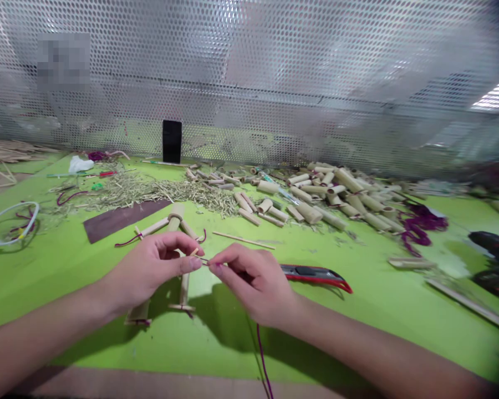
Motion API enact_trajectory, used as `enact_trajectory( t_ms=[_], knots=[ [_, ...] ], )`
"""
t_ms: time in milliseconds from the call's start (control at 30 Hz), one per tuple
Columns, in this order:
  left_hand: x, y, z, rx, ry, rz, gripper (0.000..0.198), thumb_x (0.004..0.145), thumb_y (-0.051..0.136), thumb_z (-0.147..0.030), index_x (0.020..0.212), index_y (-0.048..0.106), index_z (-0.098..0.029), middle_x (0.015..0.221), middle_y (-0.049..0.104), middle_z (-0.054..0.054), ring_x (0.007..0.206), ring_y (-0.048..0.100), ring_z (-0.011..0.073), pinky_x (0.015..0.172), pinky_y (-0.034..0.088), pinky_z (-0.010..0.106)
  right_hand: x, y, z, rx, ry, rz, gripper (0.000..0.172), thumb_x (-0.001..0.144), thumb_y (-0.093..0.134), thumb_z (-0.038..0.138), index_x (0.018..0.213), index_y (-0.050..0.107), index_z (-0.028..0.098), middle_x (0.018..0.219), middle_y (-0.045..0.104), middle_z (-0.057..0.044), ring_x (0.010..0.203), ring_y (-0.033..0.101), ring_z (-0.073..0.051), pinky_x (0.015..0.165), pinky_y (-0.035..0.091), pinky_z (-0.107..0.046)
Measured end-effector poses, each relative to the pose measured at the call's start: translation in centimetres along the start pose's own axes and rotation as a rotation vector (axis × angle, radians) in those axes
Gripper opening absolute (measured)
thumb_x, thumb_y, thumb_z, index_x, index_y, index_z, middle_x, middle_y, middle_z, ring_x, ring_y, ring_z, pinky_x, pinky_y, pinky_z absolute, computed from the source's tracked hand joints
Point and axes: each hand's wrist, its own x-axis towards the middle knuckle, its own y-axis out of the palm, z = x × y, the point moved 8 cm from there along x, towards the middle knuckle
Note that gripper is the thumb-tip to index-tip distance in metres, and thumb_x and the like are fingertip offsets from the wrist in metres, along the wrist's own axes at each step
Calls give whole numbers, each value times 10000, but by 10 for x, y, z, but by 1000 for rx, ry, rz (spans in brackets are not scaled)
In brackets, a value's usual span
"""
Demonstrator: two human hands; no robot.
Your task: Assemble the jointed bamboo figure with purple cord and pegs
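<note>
The green worktop (pixel 45 271) carries a small bamboo frame (pixel 174 221), many cut bamboo tubes (pixel 336 194) in a pile, and dry bamboo shavings (pixel 162 194). Also a dark flat strip (pixel 125 220), a red utility knife (pixel 316 272) and purple cord (pixel 422 223) lie on it.

The left hand (pixel 147 269) hides the middle of the bamboo frame (pixel 175 223) — the thin stick (pixel 194 251) at its fingertips is too small to read — and the black objects (pixel 493 244) at the right edge are blurred and cut off.
</note>
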Motion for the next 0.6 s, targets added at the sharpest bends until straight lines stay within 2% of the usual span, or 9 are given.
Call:
enact_trajectory(
  t_ms=[100,200,267,333,400,433,500,567,600],
  knots=[
    [0,-4,-4,10,45,-42,373,697,883,-473,833,688,-186,705,582,-36,580,482,101,511,360,230,1,2,-14,147,222,-5,170,979,596,294,890,666,167,547,505,66,432,367,-81,390,276,-185],
    [-1,-7,-6,40,75,-81,353,739,850,-478,858,686,-188,731,593,-30,581,471,95,494,339,217,2,7,-18,176,292,34,190,982,594,317,874,648,170,537,467,78,422,334,-74,374,254,-182],
    [-1,-9,-4,67,76,-104,323,793,803,-478,898,689,-195,745,596,-26,589,476,96,497,343,213,2,4,-13,93,191,26,161,993,586,276,892,654,170,534,486,78,413,361,-71,380,271,-182],
    [-2,-9,-1,83,75,-114,298,819,777,-464,922,690,-198,753,599,-22,605,489,100,513,362,212,1,0,6,-71,-101,-12,106,990,571,190,941,662,168,540,538,70,414,411,-71,404,292,-194],
    [-1,-8,2,81,62,-108,302,809,785,-458,920,686,-195,766,609,-15,627,512,109,538,397,218,-8,2,26,-280,-418,-12,134,963,548,103,972,666,167,546,576,57,424,445,-80,424,286,-225],
    [-1,-7,3,75,50,-96,313,798,793,-459,917,682,-193,774,617,-10,637,525,114,551,416,223,-13,6,31,-372,-518,7,155,954,538,83,973,667,168,546,584,51,430,452,-87,431,278,-242],
    [-1,-6,5,78,23,-72,334,775,807,-463,912,678,-187,783,627,-3,649,543,124,568,441,235,-16,10,31,-461,-548,41,161,966,526,96,964,667,173,548,593,42,446,470,-99,443,284,-256],
    [-1,-6,2,110,24,-71,330,764,810,-451,904,681,-182,778,630,0,651,545,128,573,442,240,-11,8,24,-379,-422,55,139,994,527,146,971,661,172,595,625,30,469,491,-96,465,323,-240],
    [-1,-7,0,135,37,-80,319,764,805,-444,899,685,-181,762,624,-3,639,534,125,565,430,238,-7,7,18,-295,-309,57,137,1007,525,176,974,658,172,602,620,33,467,482,-91,468,330,-230]
  ],
)
